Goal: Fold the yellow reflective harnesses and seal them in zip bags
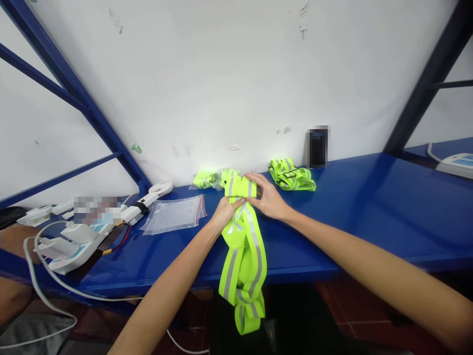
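Note:
Between my hands is a neon yellow reflective strap with grey stripes. Its upper part is gathered flat, and its loose loops hang over the front edge of the blue table. My left hand grips it from below left, thumb across the strap. On the right side, my right hand pinches the gathered part between thumb and fingers. Behind them, a folded strap in a clear bag lies by the wall. Another bundle of yellow straps rests to the right.
Clear zip bags lie left of my hands, beside a small white fan. Power strips with plugs and white cables crowd the left end. A dark phone-like object leans on the wall. At far left shows another person's arm.

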The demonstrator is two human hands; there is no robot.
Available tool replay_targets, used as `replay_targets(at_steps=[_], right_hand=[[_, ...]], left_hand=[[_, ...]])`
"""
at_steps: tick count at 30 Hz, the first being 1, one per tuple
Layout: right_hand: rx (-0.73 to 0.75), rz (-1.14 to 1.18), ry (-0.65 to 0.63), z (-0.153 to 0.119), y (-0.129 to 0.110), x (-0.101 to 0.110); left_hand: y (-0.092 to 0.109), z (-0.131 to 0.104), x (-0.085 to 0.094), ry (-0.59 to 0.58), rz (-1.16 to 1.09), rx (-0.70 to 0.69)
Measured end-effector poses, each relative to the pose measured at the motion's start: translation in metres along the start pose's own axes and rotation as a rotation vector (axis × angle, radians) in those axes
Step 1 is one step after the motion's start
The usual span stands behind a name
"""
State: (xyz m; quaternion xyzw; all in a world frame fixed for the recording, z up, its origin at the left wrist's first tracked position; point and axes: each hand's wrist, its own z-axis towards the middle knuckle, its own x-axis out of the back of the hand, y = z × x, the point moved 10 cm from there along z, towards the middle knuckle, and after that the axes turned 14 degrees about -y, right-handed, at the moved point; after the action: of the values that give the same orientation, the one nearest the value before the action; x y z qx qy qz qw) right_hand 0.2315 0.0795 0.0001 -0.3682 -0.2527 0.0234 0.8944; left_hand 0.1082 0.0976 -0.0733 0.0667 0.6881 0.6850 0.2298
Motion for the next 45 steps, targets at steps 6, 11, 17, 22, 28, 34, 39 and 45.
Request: replay_targets(at_steps=[6,11,17,22,28,34,39,45], right_hand=[[-0.039,-0.034,0.012,0.0,0.012,0.001],[-0.26,0.44,-0.011,0.0,0.046,-0.012],[-0.41,0.501,0.036,-0.004,0.059,-0.01],[-0.316,0.375,0.04,-0.003,0.048,-0.004],[-0.206,0.378,0.047,-0.002,0.037,-0.006],[-0.062,0.211,0.13,-0.003,0.022,0.006],[-0.084,0.158,0.141,-0.006,0.016,0.007],[-0.094,0.135,0.136,-0.008,0.012,0.007]], left_hand=[[-0.011,-0.003,-0.004,-0.038,-0.076,0.111],[-0.012,-0.004,-0.006,-0.037,-0.072,0.114],[-0.013,-0.004,-0.005,-0.03,-0.049,0.118],[-0.011,-0.003,-0.003,-0.014,-0.079,0.083],[-0.01,-0.002,-0.003,-0.013,-0.141,0.053],[-0.012,-0.001,-0.007,-0.083,-0.214,0.066],[-0.012,-0.003,-0.013,-0.107,-0.23,0.085],[-0.015,-0.008,-0.021,-0.143,-0.194,0.148]])
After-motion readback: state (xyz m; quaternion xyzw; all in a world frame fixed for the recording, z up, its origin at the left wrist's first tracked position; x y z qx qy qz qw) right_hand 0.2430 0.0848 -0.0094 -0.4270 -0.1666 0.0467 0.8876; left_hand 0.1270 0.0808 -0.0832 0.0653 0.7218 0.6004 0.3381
